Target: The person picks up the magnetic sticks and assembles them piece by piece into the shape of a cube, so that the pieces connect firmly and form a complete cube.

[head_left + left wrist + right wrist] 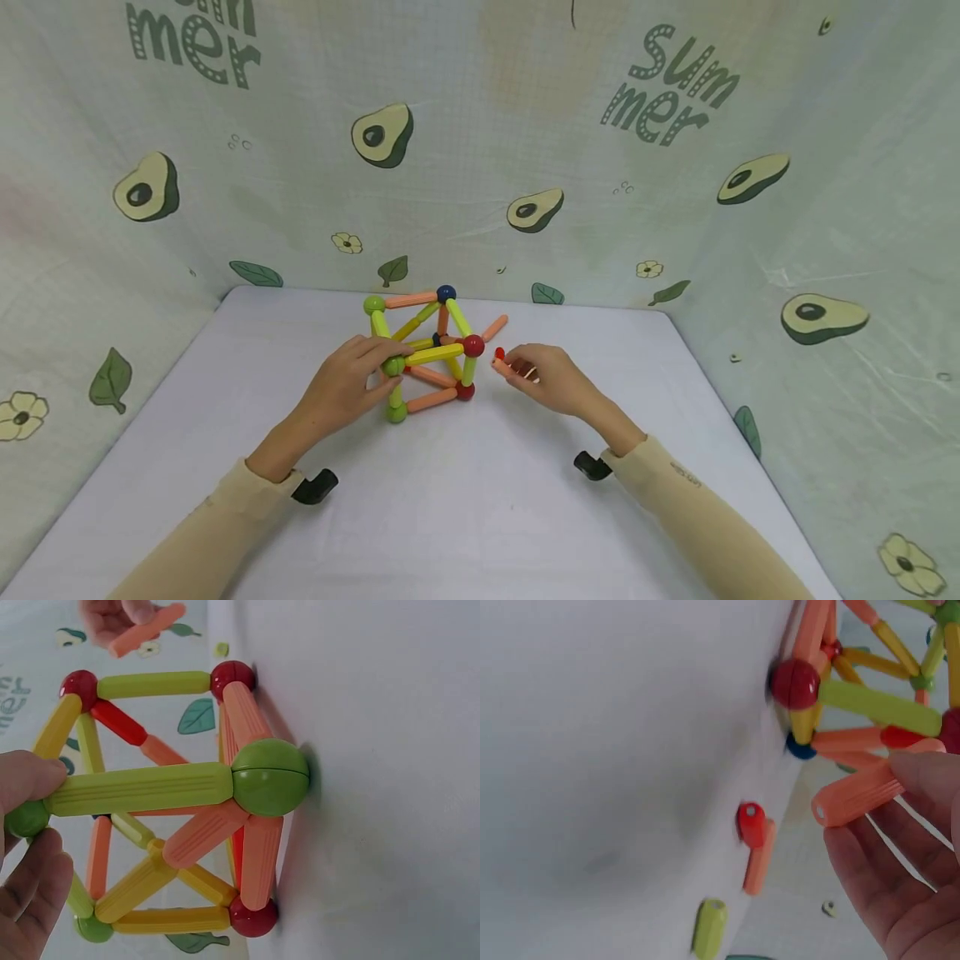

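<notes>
A frame of magnetic rods [435, 354] and coloured balls stands on the table, with green, red and blue balls at its corners. My left hand [345, 387] pinches the upper front green ball [27, 820] between thumb and fingers. From that ball a lime rod [142, 789] runs down to a lower green ball [270, 777]. To the right of the frame, my right hand [551, 379] holds an orange magnetic rod [855, 796] between thumb and fingers, apart from the red ball [473, 346].
Loose on the table by the right hand lie a red rod [751, 823], another orange rod [758, 862] and a lime rod [709, 928]. A patterned cloth [465, 167] hangs behind and at both sides of the white table [450, 517].
</notes>
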`<state>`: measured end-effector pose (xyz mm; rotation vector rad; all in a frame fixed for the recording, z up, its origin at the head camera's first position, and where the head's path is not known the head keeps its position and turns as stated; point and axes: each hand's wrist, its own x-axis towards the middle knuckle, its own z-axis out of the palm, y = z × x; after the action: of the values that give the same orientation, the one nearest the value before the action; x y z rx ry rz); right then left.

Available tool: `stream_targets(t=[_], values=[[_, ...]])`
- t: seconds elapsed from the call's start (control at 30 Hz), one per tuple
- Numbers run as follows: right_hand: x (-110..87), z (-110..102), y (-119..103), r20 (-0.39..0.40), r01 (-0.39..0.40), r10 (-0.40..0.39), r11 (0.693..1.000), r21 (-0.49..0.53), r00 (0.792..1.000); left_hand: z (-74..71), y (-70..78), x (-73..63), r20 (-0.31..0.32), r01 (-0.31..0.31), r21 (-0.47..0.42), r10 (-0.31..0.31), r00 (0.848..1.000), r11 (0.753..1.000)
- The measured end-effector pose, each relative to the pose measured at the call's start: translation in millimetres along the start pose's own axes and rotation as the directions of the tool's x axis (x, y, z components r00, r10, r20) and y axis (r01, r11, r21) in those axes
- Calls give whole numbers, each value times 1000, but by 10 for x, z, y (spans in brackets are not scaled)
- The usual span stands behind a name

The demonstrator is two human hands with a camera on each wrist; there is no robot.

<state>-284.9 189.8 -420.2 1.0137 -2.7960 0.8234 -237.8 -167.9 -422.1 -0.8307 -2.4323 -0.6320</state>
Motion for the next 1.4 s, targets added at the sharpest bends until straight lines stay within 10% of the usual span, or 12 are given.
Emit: stream_targets(t=[0.8,1.4], values=[[220,851,-629,-57,-52,83,908,415,995,7,-1,-3,-23,-15,-24,14,1000,1000],[328,990,-669,-45,-27,49,913,407,998,7,-52,2,-34,-38,-25,37,999,999]])
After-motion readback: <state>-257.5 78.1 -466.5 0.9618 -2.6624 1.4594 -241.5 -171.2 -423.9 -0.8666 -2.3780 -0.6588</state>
